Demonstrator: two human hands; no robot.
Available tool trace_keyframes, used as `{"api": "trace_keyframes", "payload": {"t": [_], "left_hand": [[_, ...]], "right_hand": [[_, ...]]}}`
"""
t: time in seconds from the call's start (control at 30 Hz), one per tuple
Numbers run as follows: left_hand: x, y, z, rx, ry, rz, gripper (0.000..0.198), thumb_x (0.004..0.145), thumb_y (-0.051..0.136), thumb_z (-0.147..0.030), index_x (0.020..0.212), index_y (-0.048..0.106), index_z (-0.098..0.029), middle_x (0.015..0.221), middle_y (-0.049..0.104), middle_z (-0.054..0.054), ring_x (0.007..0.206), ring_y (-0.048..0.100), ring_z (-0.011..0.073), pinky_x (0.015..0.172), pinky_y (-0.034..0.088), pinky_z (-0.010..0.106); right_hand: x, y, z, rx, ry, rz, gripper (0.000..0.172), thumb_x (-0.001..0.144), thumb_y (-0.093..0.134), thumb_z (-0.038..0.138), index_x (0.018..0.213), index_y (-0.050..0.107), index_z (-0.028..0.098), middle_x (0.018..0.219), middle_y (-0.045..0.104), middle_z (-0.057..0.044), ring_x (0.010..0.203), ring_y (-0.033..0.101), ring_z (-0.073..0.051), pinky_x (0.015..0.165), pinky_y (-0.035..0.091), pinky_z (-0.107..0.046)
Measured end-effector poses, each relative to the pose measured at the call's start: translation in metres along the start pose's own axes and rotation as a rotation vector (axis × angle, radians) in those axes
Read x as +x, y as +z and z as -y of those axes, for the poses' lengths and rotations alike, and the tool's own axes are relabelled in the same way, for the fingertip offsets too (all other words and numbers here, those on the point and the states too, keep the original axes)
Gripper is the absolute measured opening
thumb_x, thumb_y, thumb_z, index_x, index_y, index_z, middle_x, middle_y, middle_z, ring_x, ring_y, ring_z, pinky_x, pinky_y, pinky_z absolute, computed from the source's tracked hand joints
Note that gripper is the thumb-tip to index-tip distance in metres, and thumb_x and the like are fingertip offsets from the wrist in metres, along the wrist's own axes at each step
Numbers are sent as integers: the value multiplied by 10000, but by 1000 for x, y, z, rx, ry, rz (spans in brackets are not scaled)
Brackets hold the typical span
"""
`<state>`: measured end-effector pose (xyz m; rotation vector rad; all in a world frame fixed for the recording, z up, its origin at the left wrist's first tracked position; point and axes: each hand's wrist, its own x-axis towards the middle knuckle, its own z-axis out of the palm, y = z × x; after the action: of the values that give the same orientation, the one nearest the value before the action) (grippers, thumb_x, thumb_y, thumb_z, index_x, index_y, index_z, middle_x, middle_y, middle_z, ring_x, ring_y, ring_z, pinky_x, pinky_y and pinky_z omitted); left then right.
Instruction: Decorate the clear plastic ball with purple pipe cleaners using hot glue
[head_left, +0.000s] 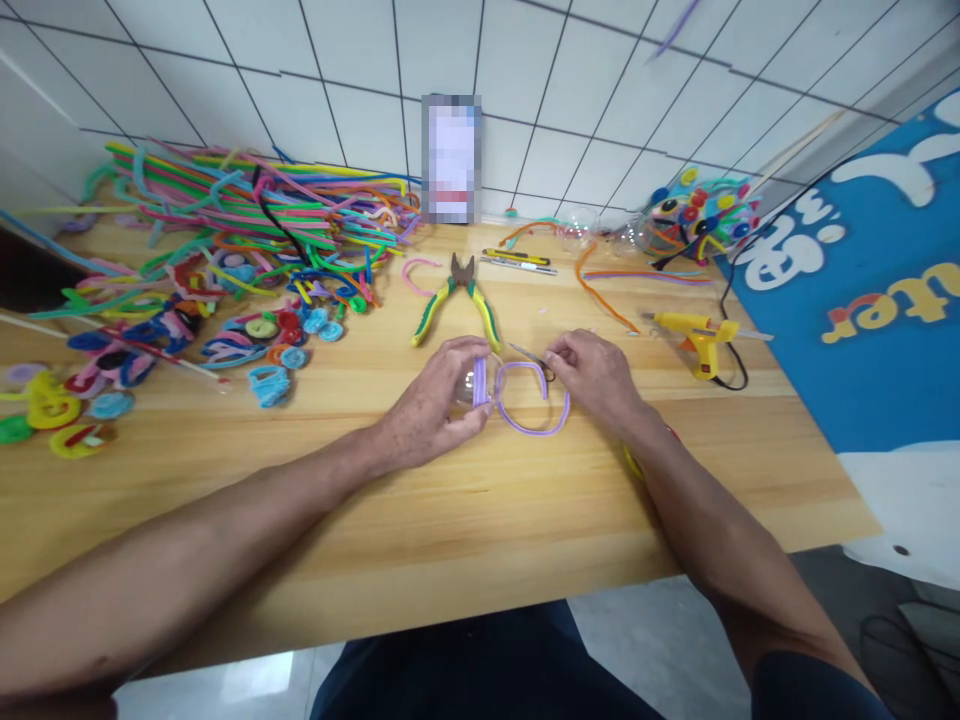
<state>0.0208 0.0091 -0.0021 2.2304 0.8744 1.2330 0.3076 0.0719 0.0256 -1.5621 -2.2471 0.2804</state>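
My left hand (442, 405) is closed around a clear plastic ball (466, 388) with lilac pipe cleaner strips (480, 382) across it. A longer lilac pipe cleaner (534, 431) curls in a loop on the table beside the ball, between my hands. My right hand (592, 368) is closed, its fingertips pinching at the dark handles of small scissors (531, 354), whose blades point left. The right end of the loop passes close to these fingers. Just beyond my left hand lie pliers (463, 285) with green and yellow handles, jaws pointing away.
Bundled pipe cleaners (262, 200) and coiled pieces (262, 325) cover the left of the wooden table (465, 530). A phone (451, 160) leans on the tiled wall. Right are a yellow glue gun (701, 335) with its cord and a decorated ball (701, 215). Cutters (517, 258) lie behind.
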Motion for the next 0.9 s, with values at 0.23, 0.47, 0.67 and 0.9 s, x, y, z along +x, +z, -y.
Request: {"api": "trace_keyframes", "payload": {"t": [0.23,0.47,0.67,0.9], "left_hand": [[-1,2,3,0,32,-19,634,1012,728,-243,1580,449,-283,1531,610,166,1510,592,353,1265,552,612],[-1,4,4,-25,15,-35,670,1004,775,-280,1586,448,-330,1540,613,146,1504,601,352,1261,556,642],[-1,4,4,-2,30,-28,703,983,772,-249,1594,433,-323,1536,596,155,1493,601,354,1250,571,642],[-2,2,4,-9,38,-11,671,1009,734,-265,1601,418,-305,1542,588,167,1511,580,359,1264,554,632]], "right_hand": [[1,5,-1,-44,-35,51,25,967,745,235,946,736,226,1013,774,-104,974,698,-284,887,528,-390],[5,12,3,-100,-95,48,55,986,716,226,931,713,223,1040,749,-136,1052,683,-324,987,535,-440],[12,14,6,-165,-17,86,119,989,652,183,880,646,231,1018,757,-159,1035,688,-337,982,530,-460],[6,-18,-2,233,-30,-176,108,988,674,237,1081,724,256,953,792,-35,842,729,-243,815,563,-390]]}}
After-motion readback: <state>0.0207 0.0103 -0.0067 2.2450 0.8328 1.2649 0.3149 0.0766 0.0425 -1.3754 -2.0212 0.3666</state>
